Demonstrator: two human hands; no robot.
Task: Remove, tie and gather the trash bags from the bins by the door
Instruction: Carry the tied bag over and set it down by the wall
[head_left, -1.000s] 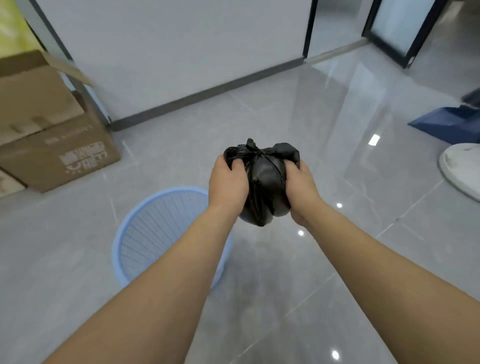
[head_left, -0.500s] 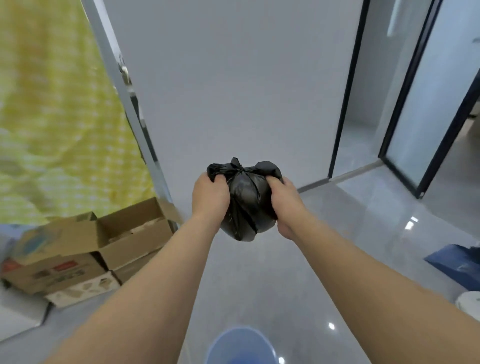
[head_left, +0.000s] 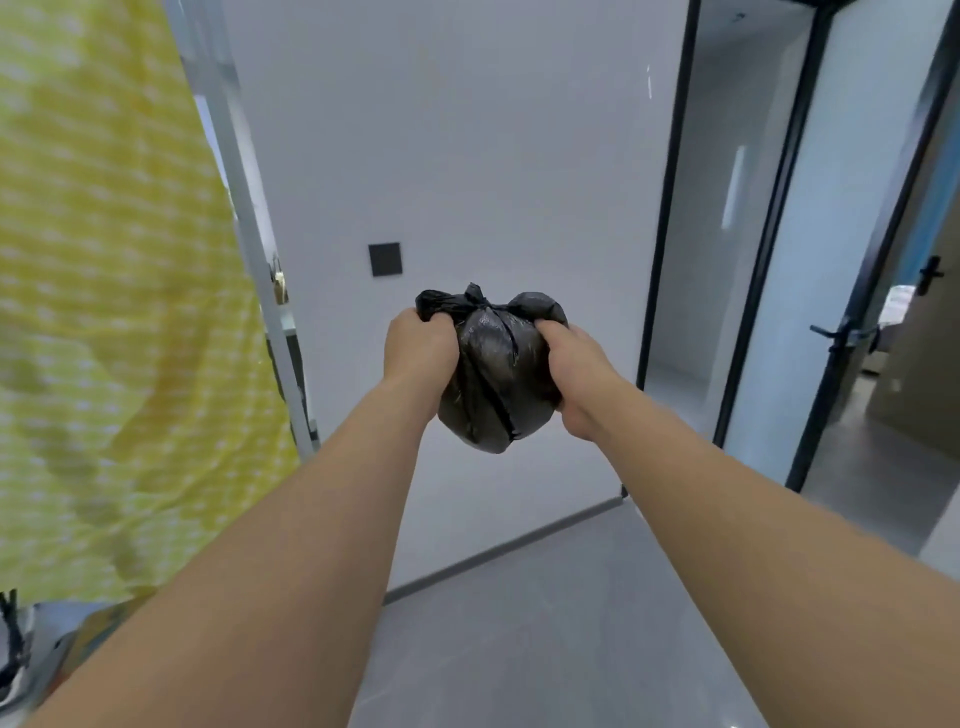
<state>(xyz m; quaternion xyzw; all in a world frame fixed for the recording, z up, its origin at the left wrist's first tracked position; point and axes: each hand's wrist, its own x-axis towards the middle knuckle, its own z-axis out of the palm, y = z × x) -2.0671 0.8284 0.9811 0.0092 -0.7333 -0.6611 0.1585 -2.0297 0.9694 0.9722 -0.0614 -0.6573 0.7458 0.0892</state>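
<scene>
A small black trash bag (head_left: 493, 374), knotted at the top, hangs in the air at arm's length in the middle of the view. My left hand (head_left: 421, 345) grips its left ear and side. My right hand (head_left: 574, 371) grips its right ear and side. Both arms are stretched forward. No bin shows in this frame.
A white wall (head_left: 467, 156) with a small black square plate (head_left: 385, 259) faces me. A yellow checked cloth (head_left: 104, 312) hangs at the left. Black-framed glass doors (head_left: 800, 234) stand at the right, with an open passage behind them. Grey glossy floor (head_left: 545, 623) lies below.
The view has tilted up from the floor to the wall. The blue bin and cardboard boxes have dropped out of sight. Both hands keep the same hold on the bag.
</scene>
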